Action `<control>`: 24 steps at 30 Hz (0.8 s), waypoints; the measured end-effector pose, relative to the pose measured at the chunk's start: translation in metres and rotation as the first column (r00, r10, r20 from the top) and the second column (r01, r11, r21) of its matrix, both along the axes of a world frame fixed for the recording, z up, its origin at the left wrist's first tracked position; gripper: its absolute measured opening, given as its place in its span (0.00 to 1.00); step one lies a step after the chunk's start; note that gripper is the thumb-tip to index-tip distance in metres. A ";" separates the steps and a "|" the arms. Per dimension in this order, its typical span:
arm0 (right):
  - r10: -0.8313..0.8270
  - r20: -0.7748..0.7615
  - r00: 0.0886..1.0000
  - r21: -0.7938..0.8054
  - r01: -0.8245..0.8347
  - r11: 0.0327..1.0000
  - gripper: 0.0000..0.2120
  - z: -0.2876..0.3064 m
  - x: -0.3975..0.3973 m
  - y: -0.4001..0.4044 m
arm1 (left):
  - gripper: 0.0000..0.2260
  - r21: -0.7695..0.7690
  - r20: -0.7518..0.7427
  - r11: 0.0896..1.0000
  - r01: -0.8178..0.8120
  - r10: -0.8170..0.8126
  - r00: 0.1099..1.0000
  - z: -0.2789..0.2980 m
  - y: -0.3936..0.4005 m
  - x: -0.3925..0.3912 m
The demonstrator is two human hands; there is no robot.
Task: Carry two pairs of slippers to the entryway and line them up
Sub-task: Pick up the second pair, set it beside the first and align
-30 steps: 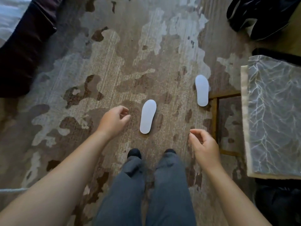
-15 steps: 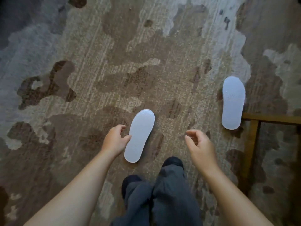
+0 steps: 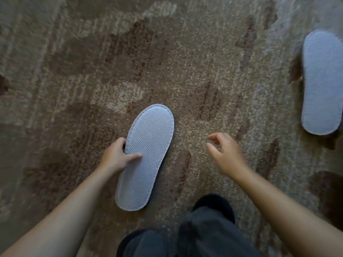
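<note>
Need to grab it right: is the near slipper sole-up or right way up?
Sole-up: the near slipper shows only flat, textured sole, no strap.

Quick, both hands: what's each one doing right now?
Left hand: closing on the near slipper's edge, thumb on its sole.
Right hand: open, empty.

A: What sort of place is this?

B: A carpeted room indoors, a home or a hotel room; I cannot tell which. The carpet (image 3: 194,75) has a mottled brown and grey pattern and fills the view.

A: Anything else?

B: Thin white slippers (image 3: 146,156) lie sole-up on it, the light indoor kind.
</note>
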State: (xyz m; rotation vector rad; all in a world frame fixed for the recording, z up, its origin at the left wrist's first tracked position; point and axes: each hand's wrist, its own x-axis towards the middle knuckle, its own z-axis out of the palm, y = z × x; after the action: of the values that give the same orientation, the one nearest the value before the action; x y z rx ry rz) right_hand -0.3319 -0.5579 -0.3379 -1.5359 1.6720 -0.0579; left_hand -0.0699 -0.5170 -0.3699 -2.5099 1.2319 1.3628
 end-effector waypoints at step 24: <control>-0.899 -0.038 0.437 -0.257 0.865 0.432 0.37 -0.029 -0.187 -0.078 | 0.13 -0.367 -0.636 0.870 -0.331 0.025 0.771 0.017 -0.170 -0.236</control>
State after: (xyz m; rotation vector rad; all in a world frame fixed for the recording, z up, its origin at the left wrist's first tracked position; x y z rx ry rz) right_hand -0.5188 -0.6361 -0.3668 -0.5811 2.5281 -0.7028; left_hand -0.3061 -0.6873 -0.3528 -2.6100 1.6026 2.3338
